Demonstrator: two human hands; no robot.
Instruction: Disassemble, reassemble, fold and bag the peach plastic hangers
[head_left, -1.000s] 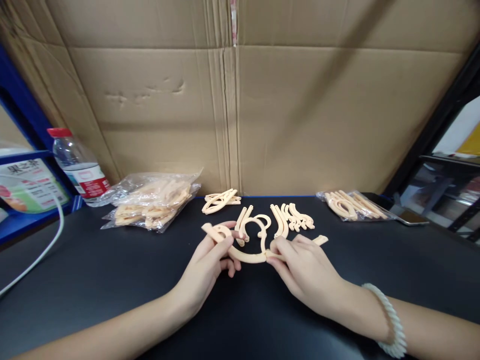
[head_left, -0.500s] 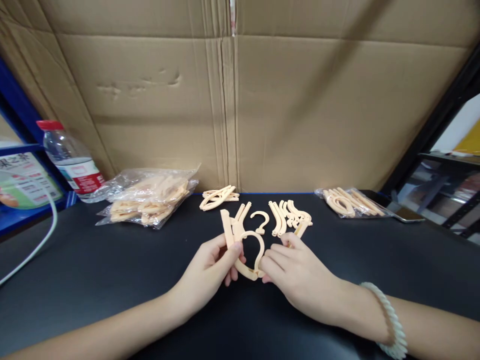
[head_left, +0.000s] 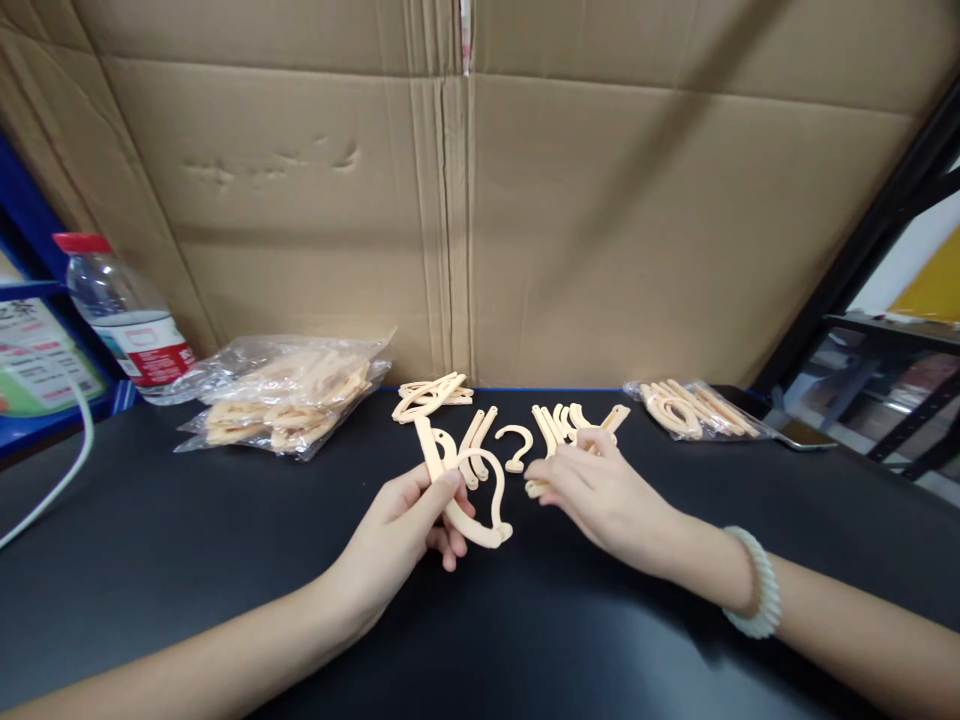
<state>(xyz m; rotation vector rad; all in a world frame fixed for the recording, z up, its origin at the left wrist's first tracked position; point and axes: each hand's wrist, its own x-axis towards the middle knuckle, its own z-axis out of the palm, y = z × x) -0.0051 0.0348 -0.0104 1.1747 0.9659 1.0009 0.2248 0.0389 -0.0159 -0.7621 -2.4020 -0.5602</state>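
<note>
My left hand [head_left: 420,510] is closed around a beige plastic folding hanger piece [head_left: 480,532], a curved arm joined at its lower end to a hook [head_left: 496,480]. Another beige arm [head_left: 535,488] is pinched in my right hand [head_left: 600,490], which covers its middle. This arm is apart from the hanger piece. Between the hands lies a loose hook [head_left: 516,448] on the black table. Loose straight arms [head_left: 476,445] lie just behind my left hand, and more beige arms [head_left: 551,425] lie behind my right.
A small pile of beige hangers [head_left: 431,395] lies at the back. Clear bags of hanger parts lie left [head_left: 285,400] and right [head_left: 686,410]. A red-capped bottle [head_left: 142,340] stands at the far left, near a white cable [head_left: 82,440]. Cardboard [head_left: 600,200] walls the back.
My hands have moved apart. The right hand, with its arm, has drawn away from the hanger's joint, while the left has shifted left with the hanger piece. The camera view has turned slightly.
</note>
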